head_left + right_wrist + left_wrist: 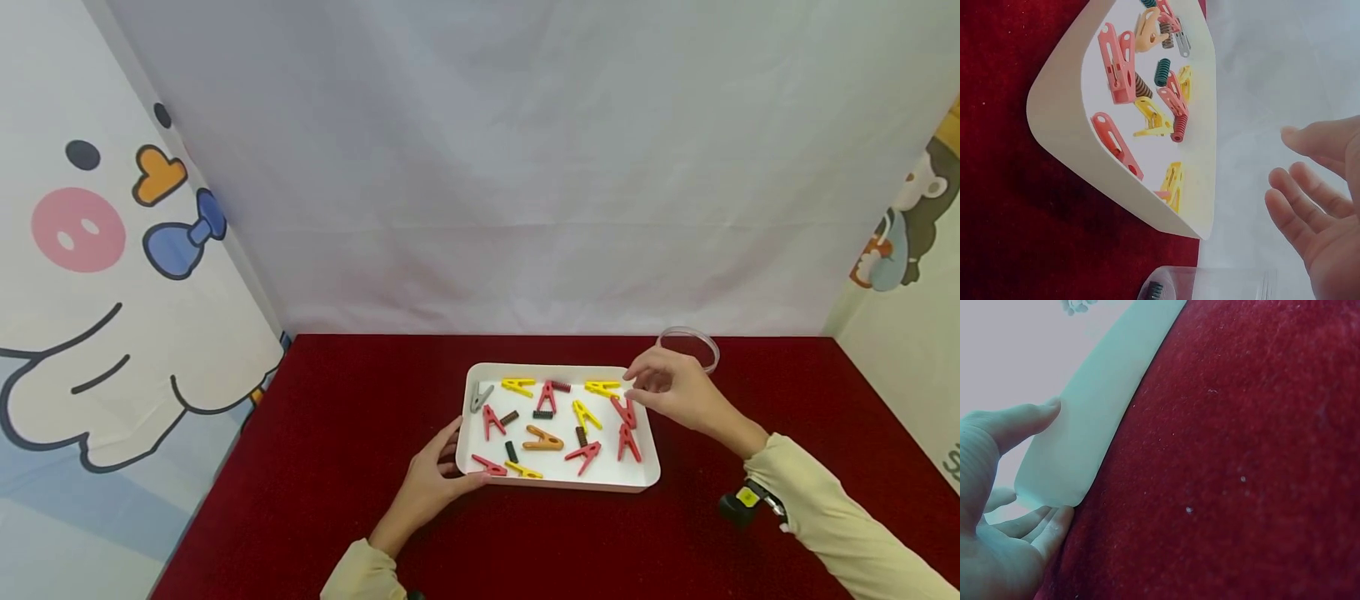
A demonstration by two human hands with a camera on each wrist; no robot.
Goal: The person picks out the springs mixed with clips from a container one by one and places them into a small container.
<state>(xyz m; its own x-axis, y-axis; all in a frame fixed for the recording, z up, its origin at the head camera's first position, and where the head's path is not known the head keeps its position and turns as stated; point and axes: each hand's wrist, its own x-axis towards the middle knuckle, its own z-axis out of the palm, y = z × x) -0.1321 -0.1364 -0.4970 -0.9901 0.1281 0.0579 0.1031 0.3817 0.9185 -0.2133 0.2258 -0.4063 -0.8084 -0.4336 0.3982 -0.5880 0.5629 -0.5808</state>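
A white tray (600,477) lies on the red cloth and holds several red, yellow, orange and grey clothes pegs and several loose dark springs. My left hand (450,467) grips the tray's near left corner. In the left wrist view its thumb (1022,422) lies on the tray wall (1097,406) and its fingers curl under the corner. My right hand (651,387) hovers over the tray's far right corner, above a yellow peg (602,387) and a red peg (624,412). Its fingers (1297,194) are relaxed and hold nothing.
A clear round dish (688,343) stands just behind the tray's far right corner; in the right wrist view the dish (1210,284) has a dark spring (1155,290) in it. White cloth walls stand at the back and sides. Red cloth (337,400) covers the table.
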